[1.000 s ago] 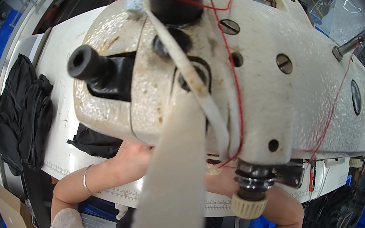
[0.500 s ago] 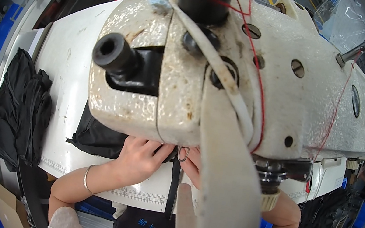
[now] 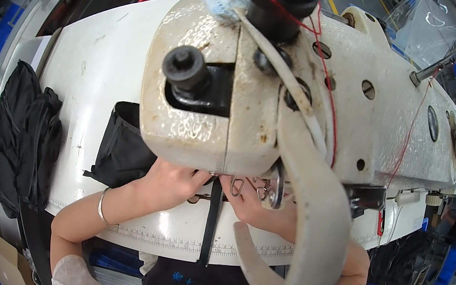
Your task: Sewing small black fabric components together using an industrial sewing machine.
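A white sewing machine head fills the middle of the view and covers my fingertips. Under its front edge, my left hand is closed, its bent fingers at the top of a narrow black strip. My right hand comes in from the other side, fingers together against that strip's right edge, beside bent metal wire parts. From between the hands the strip runs straight down past the table's front edge. A black fabric piece lies flat just left of my left hand, partly hidden by the machine.
Folded black fabric lies at the table's left edge. A curved off-white lever hangs in front of my right forearm. Red thread runs down the machine. A ruler scale lines the white table's front edge; a cardboard box stands lower left.
The machine appears farther right in view and the curved lever's lower end swings right. More of the black fabric piece, my right hand and the wire parts shows. Both hands stay at the strip.
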Tool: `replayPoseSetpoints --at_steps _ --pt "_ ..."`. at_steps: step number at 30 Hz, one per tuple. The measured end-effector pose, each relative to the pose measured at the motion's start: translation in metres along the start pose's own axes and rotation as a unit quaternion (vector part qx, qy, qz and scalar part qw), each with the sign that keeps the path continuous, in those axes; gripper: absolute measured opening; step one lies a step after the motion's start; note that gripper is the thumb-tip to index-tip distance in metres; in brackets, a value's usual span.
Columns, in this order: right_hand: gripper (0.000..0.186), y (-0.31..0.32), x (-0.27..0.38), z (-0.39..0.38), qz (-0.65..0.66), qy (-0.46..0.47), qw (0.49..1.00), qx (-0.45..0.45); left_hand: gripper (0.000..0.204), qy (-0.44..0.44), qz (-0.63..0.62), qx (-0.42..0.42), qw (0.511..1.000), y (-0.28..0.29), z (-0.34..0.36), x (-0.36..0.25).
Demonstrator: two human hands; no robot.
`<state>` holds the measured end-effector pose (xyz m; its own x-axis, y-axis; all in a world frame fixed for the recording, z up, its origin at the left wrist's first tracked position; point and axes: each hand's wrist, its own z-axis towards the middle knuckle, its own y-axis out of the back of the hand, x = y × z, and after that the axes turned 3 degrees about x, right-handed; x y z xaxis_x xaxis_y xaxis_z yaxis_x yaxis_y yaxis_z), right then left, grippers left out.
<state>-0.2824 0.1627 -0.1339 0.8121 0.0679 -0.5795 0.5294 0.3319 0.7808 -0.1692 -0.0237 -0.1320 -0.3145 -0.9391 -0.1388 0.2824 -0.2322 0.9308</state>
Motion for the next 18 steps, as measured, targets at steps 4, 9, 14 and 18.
replayPoseSetpoints --at_steps 4,9,14,18 --pt "0.044 0.017 0.004 -0.003 0.213 -0.056 0.975 0.039 0.031 -0.026 0.010 -0.013 1.000 -0.001 -0.006 -0.008" --pt "0.036 -0.014 0.017 0.000 0.091 -0.062 0.993 0.046 0.027 0.003 0.001 0.018 1.000 -0.007 -0.003 0.008" --pt "0.027 -0.009 0.028 -0.006 0.291 -0.153 0.944 -0.034 0.028 -0.006 -0.008 -0.058 0.998 -0.013 -0.010 -0.005" --pt "0.020 -0.037 0.045 -0.008 0.452 -0.246 0.856 -0.053 0.025 0.006 -0.080 0.003 0.997 -0.015 0.000 0.011"
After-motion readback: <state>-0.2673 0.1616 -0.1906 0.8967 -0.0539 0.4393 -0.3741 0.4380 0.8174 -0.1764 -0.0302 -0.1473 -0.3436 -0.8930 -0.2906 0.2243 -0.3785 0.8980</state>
